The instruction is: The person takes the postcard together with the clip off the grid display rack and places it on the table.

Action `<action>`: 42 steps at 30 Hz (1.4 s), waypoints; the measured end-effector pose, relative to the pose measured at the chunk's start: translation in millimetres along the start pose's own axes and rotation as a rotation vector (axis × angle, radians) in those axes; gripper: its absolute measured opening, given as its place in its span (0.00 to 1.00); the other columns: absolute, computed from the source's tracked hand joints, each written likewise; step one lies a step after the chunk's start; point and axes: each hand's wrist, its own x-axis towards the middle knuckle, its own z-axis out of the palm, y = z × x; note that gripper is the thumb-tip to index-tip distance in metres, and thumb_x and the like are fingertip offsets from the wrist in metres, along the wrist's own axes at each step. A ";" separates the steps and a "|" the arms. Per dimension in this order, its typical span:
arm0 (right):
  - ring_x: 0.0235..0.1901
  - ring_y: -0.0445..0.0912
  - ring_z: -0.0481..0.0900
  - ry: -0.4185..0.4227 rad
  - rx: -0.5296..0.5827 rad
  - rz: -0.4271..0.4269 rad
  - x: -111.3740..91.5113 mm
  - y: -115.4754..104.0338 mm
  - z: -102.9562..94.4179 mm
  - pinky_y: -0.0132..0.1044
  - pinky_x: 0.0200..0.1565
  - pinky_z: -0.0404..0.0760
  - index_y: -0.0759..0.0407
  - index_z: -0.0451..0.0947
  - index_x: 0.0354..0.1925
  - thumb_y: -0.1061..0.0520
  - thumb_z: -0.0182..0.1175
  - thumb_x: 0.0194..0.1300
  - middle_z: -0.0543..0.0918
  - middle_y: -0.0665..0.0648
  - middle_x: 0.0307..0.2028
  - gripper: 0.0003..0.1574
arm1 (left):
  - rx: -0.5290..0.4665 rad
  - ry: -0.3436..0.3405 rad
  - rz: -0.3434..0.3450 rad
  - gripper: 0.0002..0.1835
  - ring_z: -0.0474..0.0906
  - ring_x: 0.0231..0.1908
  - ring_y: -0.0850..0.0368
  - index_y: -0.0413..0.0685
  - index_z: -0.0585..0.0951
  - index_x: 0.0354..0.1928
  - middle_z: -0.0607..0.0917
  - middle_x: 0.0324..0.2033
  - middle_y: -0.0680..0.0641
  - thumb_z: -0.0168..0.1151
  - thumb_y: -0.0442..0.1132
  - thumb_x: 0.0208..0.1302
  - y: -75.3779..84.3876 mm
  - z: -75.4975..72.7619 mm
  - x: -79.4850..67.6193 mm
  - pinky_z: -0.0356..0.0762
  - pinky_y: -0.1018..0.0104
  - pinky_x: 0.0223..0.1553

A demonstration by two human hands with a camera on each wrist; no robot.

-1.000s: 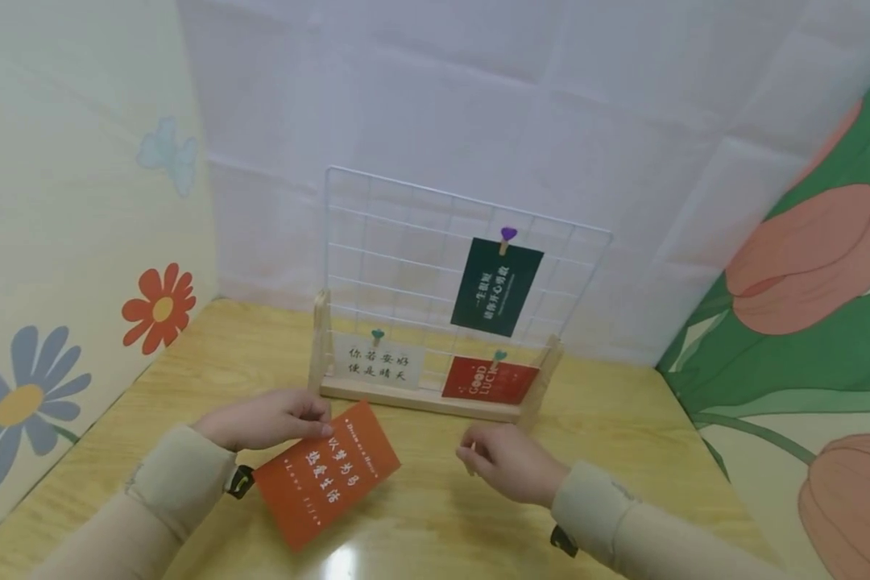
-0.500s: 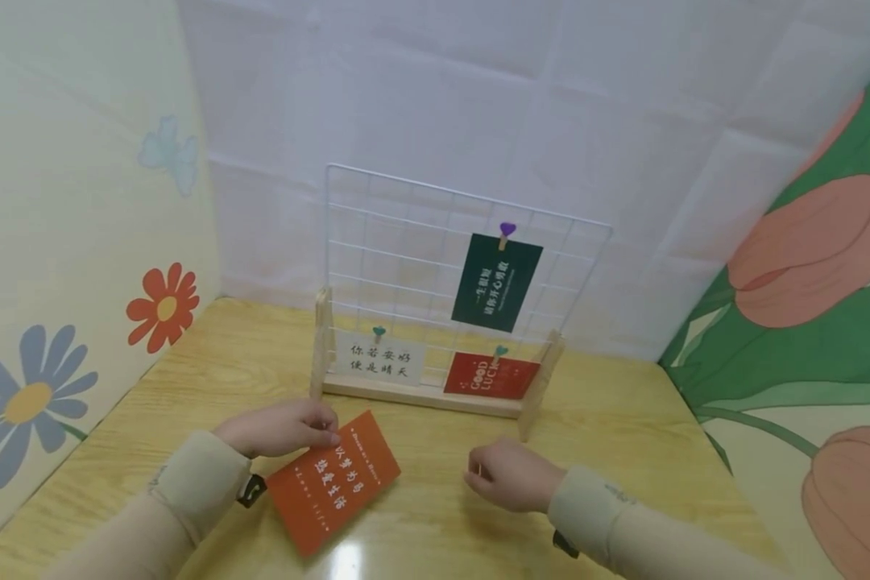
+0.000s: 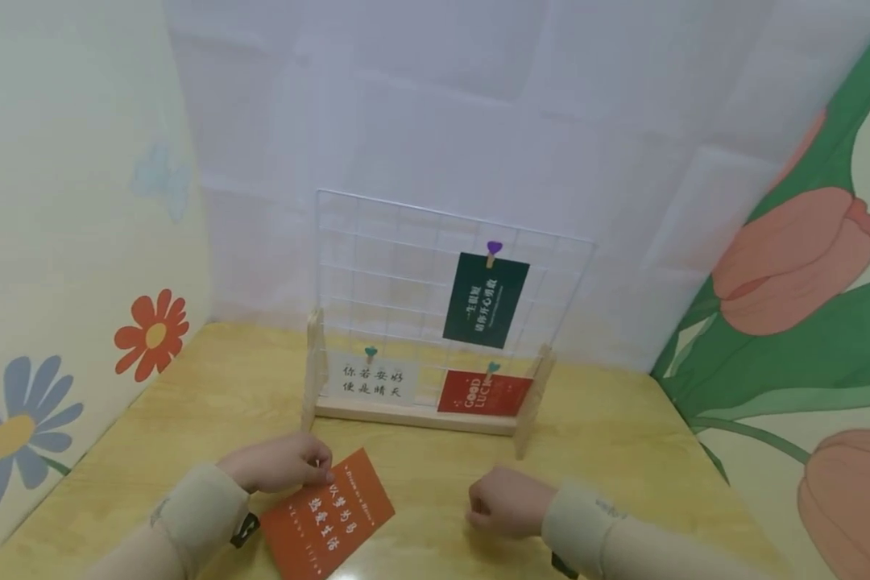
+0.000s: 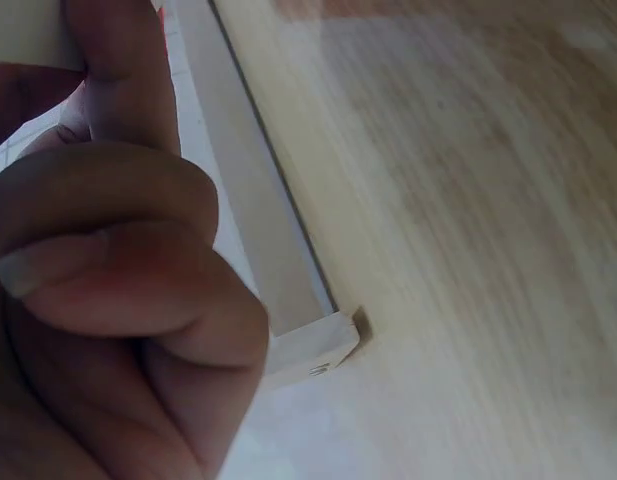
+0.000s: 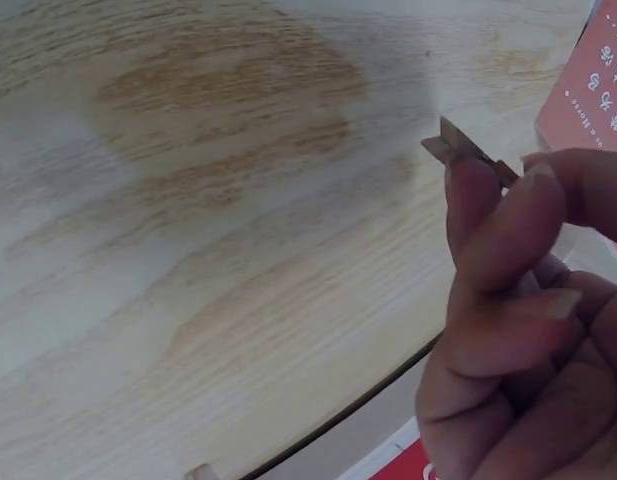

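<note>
In the head view my left hand point(image 3: 283, 463) pinches an orange-red card point(image 3: 329, 515) with white lettering by its upper left edge. The card slants over the table, in front of a white wire grid rack point(image 3: 377, 266) on a wooden base. My right hand point(image 3: 511, 501) is to the right of the card, just in front of the rack. In the right wrist view its fingertips pinch a small wooden clothespin point(image 5: 453, 143), largely hidden by the fingers. Curled fingers of the left hand point(image 4: 118, 260) fill the left side of its wrist view.
Clipped to the rack are a dark green card point(image 3: 486, 302) under a purple heart clip point(image 3: 495, 247), a white card point(image 3: 373, 380) and a red card point(image 3: 484, 393). The wooden base point(image 3: 413, 419) stands on the wood-grain table point(image 3: 609, 435). Flower-printed panels point(image 3: 152, 334) flank both sides.
The head view has tilted up, so the rack appears lower. Both hands have come slightly nearer the person, the left still with the orange-red card. The right hand has turned a little.
</note>
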 end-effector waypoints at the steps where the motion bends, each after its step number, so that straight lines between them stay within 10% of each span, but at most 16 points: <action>1: 0.22 0.36 0.72 -0.008 -0.003 0.000 0.2 0.3 2.8 0.31 0.30 0.76 0.51 0.81 0.28 0.53 0.65 0.71 0.77 0.42 0.22 0.12 | 0.006 -0.001 -0.007 0.15 0.69 0.26 0.57 0.48 0.75 0.24 0.75 0.23 0.54 0.64 0.37 0.70 -1.8 1.9 -0.1 0.64 0.65 0.31; 20: 0.19 0.37 0.69 -0.075 0.041 0.044 3.6 1.5 15.2 0.31 0.25 0.72 0.49 0.77 0.25 0.52 0.67 0.70 0.74 0.43 0.20 0.16 | 0.144 0.036 -0.177 0.16 0.63 0.19 0.61 0.47 0.77 0.20 0.75 0.17 0.53 0.71 0.39 0.64 0.8 11.1 2.4 0.60 0.68 0.25; 30: 0.19 0.38 0.70 -0.109 0.065 0.051 9.4 7.1 21.7 0.32 0.25 0.73 0.48 0.75 0.24 0.53 0.66 0.70 0.75 0.44 0.20 0.16 | 0.246 0.057 -0.081 0.16 0.64 0.18 0.62 0.50 0.76 0.18 0.74 0.15 0.56 0.74 0.39 0.56 -6.4 16.0 2.8 0.61 0.69 0.22; 42: 0.19 0.38 0.69 -0.103 0.065 0.066 7.2 5.4 20.8 0.32 0.25 0.71 0.48 0.74 0.23 0.52 0.66 0.68 0.74 0.44 0.19 0.16 | 0.339 0.111 -0.123 0.16 0.71 0.20 0.57 0.48 0.76 0.20 0.77 0.17 0.53 0.78 0.40 0.48 0.9 18.4 4.2 0.69 0.62 0.24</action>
